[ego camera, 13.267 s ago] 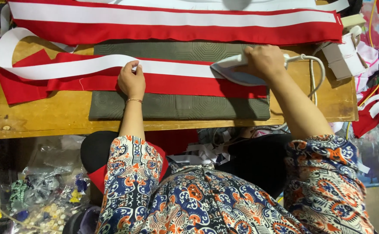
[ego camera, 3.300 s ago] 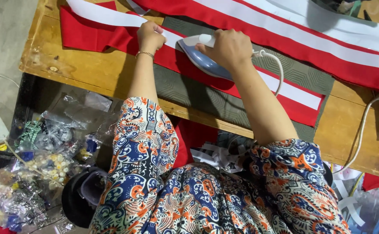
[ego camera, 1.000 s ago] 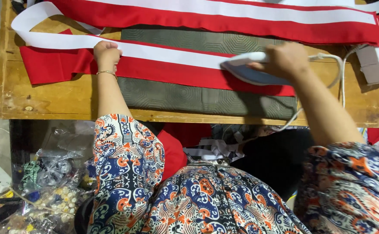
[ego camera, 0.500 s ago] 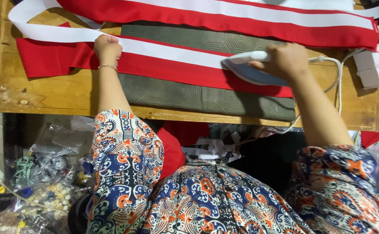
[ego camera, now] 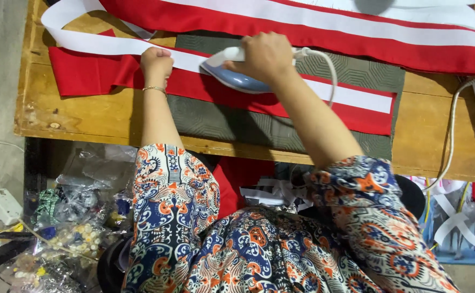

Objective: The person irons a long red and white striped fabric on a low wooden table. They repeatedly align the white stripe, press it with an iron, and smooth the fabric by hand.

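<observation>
Red cloth (ego camera: 101, 76) with a white band (ego camera: 351, 96) is lying on the table (ego camera: 80, 116), the right hand (ego camera: 264, 54) clamping the iron (ego camera: 232, 78) mid-strip, the left hand (ego camera: 156, 62) fisted, pinning the band beside it, both ends seemingly remaining.

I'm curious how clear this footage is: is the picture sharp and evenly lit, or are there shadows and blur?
Head view: fairly sharp and evenly lit over the table; the right hand on the iron and the left hand on the white strip cast only soft shadows. The clutter under the table, lower left, is dimmer. Table edges bow slightly, a wide-lens effect.
</observation>
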